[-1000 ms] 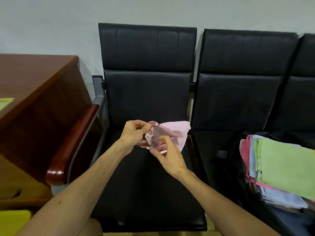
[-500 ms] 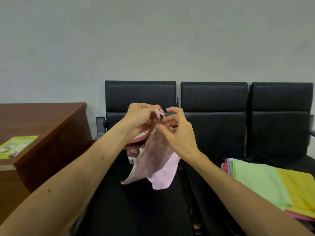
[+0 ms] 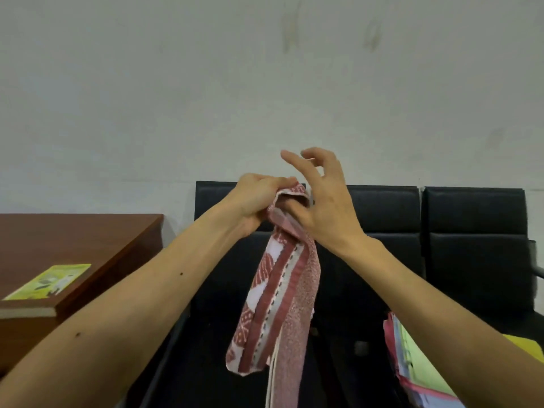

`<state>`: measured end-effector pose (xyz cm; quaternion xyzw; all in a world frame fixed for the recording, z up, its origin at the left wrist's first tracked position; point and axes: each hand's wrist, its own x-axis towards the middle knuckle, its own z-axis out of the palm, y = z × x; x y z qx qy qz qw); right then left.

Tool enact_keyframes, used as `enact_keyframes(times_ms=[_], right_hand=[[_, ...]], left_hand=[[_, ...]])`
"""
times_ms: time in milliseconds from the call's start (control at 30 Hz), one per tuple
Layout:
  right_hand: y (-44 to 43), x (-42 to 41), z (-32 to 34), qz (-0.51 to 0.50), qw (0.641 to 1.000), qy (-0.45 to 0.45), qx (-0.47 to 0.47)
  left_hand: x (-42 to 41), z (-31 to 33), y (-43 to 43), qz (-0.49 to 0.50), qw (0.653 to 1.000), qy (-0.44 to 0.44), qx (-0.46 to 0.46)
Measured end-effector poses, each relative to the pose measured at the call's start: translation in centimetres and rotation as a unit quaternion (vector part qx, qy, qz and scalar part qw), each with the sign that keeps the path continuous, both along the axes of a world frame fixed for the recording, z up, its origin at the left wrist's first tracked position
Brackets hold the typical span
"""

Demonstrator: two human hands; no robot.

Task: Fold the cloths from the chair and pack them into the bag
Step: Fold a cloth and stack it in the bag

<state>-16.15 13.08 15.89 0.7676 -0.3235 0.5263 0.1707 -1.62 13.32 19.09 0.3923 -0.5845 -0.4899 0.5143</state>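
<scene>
A red-and-white patterned cloth [image 3: 279, 298] hangs long and bunched from my raised hands, above the seat of the left black chair [image 3: 206, 363]. My left hand [image 3: 256, 198] is closed on the cloth's top edge. My right hand [image 3: 319, 198] pinches the same edge with thumb and lower fingers, while its index and middle fingers stick up, spread apart. A stack of folded cloths [image 3: 418, 366] in pink, blue, green and yellow lies at the lower right, partly hidden by my right forearm. No bag shows in this view.
A row of black padded chairs [image 3: 471, 245] stands against the pale wall. A brown wooden desk [image 3: 73, 242] is on the left, with a yellow-green booklet [image 3: 50, 281] near its front edge.
Both hands have risen with the cloth from the chair seat to chest height. The cloth has unrolled and now hangs down. The view has tilted up toward the wall.
</scene>
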Motion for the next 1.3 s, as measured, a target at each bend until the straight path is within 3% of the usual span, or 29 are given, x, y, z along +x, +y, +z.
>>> enact_keyframes(times_ms=[133,233,367,467,567,667,733,933,1033,1100,1200,1300], right_hand=[[1.2,-0.3,2.0,-0.031,0.978,0.135,-0.153],[2.0,-0.5,2.5,-0.035,0.973,0.159,-0.162],[3.7,-0.3,2.2,-0.010,0.987,0.115,-0.112],[5.1,0.0,2.1,-0.025,0.989,0.101,-0.104],[7.2,0.7,3.0,-0.005,0.999,-0.036,0.012],[8.1,1.0,4.9,0.026,0.970,-0.194,0.140],[8.1,0.8,6.1,0.045,0.949,-0.256,0.178],[8.1,-1.1,6.6,0.104,0.869,-0.381,0.298],[8.7,-2.0,5.2,0.139,0.837,-0.379,0.371],[9.4,-2.1,3.8,0.167,0.833,-0.320,0.421],[10.2,-1.6,1.8,0.190,0.855,-0.202,0.438],[10.0,-1.2,1.5,0.177,0.889,-0.193,0.376]], left_hand=[[0.1,0.9,0.8,-0.071,0.995,0.064,0.034],[0.0,0.9,1.4,-0.107,0.987,0.100,0.067],[-0.4,0.9,3.8,-0.145,0.978,0.115,0.094],[-0.9,0.6,5.5,-0.122,0.977,0.143,0.104],[-1.5,0.5,7.5,-0.085,0.975,0.194,0.070],[-1.9,0.0,9.2,-0.097,0.991,0.084,-0.026],[-1.9,-0.8,9.8,-0.045,0.995,-0.019,-0.088],[0.9,-3.8,8.3,0.043,0.986,-0.107,-0.123],[2.3,-3.8,7.6,0.079,0.983,-0.105,-0.126],[3.0,-3.0,7.4,0.106,0.978,-0.117,-0.138],[3.3,-1.7,7.8,0.103,0.968,-0.163,-0.159],[3.8,-1.0,8.4,0.082,0.956,-0.206,-0.193]])
